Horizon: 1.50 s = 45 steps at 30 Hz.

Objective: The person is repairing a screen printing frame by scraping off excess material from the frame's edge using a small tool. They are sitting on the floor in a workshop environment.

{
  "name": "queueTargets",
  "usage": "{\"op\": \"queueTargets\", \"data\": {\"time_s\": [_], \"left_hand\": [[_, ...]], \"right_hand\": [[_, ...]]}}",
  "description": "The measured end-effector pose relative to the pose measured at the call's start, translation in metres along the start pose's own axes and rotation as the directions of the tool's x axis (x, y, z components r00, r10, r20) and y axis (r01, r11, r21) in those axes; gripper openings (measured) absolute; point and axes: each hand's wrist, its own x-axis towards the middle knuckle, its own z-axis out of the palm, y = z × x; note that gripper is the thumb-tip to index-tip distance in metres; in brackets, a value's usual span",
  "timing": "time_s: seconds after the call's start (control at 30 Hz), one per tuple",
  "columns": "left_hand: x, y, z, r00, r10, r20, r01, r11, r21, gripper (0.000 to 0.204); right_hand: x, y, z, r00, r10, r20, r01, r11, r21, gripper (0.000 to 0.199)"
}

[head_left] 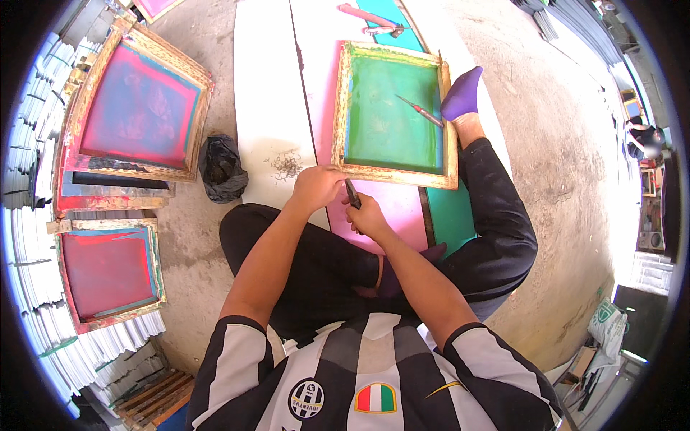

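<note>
The wooden frame (394, 108) with green mesh lies flat on the pink board (399, 212) on the floor, its near rail under the left hand (316, 187) — fingers curled over the edge. The right hand (368, 215) grips a dark tool (352, 194) at that rail. The frame looks stiff and light, the mesh tender — best held by the wooden rails.

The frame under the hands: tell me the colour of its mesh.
Green, with a blue strip along the edges, inside the wooden frame; the head view shows it best.
</note>
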Motion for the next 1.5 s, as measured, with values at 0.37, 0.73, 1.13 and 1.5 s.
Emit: {"op": "queueTargets", "data": {"time_s": [0.37, 0.73, 1.13, 1.5], "left_hand": [[-0.002, -0.018, -0.007, 0.972, -0.23, 0.055, 0.217, 0.958, 0.188, 0.016], [-0.009, -0.053, -0.039, 0.606, -0.796, -0.01, 0.783, 0.594, 0.183, 0.034], [0.003, -0.026, 0.007, 0.858, -0.499, 0.123, 0.502, 0.865, 0.008, 0.023], [0.007, -0.032, 0.017, 0.858, -0.439, 0.269, 0.466, 0.884, -0.043, 0.024]], "right_hand": [[0.0, -0.005, -0.018, 0.983, 0.078, 0.164, -0.115, 0.966, 0.232, 0.051], [0.035, -0.005, -0.03, 0.968, 0.25, 0.012, -0.247, 0.948, 0.199, 0.024], [0.035, -0.032, -0.015, 0.926, 0.367, -0.086, -0.354, 0.925, 0.134, 0.02], [0.03, -0.015, -0.004, 0.93, 0.203, -0.308, -0.286, 0.924, -0.255, 0.024]]}}
